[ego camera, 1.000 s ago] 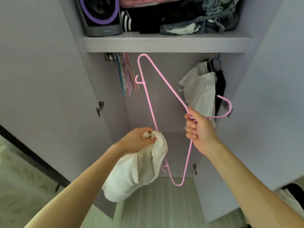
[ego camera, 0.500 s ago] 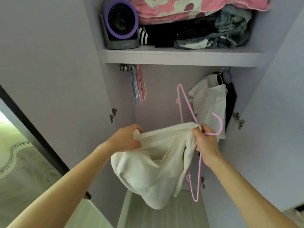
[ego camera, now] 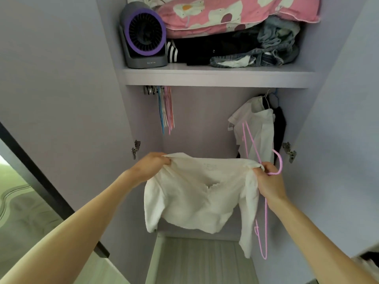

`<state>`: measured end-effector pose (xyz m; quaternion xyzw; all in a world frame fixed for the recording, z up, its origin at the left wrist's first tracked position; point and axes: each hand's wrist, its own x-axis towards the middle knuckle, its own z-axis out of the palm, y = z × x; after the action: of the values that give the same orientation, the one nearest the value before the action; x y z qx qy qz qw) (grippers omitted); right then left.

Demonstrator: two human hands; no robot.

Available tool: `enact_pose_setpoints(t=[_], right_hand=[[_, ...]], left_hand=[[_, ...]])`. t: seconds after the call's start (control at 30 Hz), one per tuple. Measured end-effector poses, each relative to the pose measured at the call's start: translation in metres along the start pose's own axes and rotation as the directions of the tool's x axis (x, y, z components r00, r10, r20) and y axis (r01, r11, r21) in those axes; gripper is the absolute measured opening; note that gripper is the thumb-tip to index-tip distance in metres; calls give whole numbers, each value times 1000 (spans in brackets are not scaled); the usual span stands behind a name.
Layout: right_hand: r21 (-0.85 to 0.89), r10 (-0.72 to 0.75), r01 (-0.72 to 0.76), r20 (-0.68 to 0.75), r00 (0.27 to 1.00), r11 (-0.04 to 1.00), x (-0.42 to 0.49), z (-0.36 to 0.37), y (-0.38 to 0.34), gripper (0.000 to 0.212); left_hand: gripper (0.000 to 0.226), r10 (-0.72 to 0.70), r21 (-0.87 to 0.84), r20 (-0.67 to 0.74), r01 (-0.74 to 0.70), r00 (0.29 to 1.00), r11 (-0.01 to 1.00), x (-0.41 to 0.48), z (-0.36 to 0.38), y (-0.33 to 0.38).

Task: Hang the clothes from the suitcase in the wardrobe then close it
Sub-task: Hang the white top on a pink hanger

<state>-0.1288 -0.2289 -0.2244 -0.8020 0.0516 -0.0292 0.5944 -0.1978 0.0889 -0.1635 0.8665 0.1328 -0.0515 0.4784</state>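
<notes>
A cream-white knitted top (ego camera: 196, 193) hangs spread between my two hands in front of the open wardrobe. My left hand (ego camera: 150, 165) pinches its left upper edge. My right hand (ego camera: 266, 181) grips the right upper edge together with a pink wire hanger (ego camera: 266, 222), which stands almost on end beside the top, its hook curling up to the right of my fingers. The hanger is outside the garment. A white shirt (ego camera: 258, 128) and a dark garment (ego camera: 280, 128) hang on the rail at the right.
Spare pink and blue hangers (ego camera: 167, 111) dangle at the rail's left end. The shelf (ego camera: 215, 75) above carries a grey and purple fan (ego camera: 143, 35), a pink pillow (ego camera: 225, 13) and folded clothes. Both wardrobe doors (ego camera: 61, 89) stand open at either side.
My right hand came down and took the top's right edge while keeping the hanger. The bunched top has been pulled out wide between both hands. The camera tilted upward.
</notes>
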Motion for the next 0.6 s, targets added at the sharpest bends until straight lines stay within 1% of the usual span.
enact_pose_setpoints(t=[0.03,0.07,0.13,0.2,0.27,0.3,0.37,0.43,0.5,0.6], right_hand=[[10,11,-11,-8,1000,1000,-1,-3,1,3],[36,21,-20,-24,999,999,-1,-6,0,5],[143,70,-58,-80,994,988,-2,-14,-10,10],[296,127,-92,-99,987,951,-2,-25,-26,23],[504,156,-94,-83,984,859,-4,-34,-46,33],[598,167,-91,-72,983,796,-6,-38,-57,34],[731,161,-67,-58,985,679,-12,-41,-80,29],[817,135,-48,-37,990,575,-16,-42,-98,25],[869,112,-70,17,994,490,-14,-38,-112,27],[889,63,-111,93,994,445,-9,-28,-130,36]], left_hand=[[19,36,-51,1,-35,999,998,1,5,8],[19,79,-64,-10,-80,997,995,2,9,16],[24,174,3,-46,-174,984,985,8,19,30],[28,241,106,-41,-235,970,966,14,27,44],[23,292,224,-10,-283,956,933,17,33,59],[21,310,267,3,-300,951,916,17,34,65],[21,332,285,13,-322,943,903,15,32,76],[18,337,258,22,-331,941,907,11,28,85],[14,335,214,37,-335,941,917,7,22,91],[14,324,169,73,-332,943,928,0,12,95]])
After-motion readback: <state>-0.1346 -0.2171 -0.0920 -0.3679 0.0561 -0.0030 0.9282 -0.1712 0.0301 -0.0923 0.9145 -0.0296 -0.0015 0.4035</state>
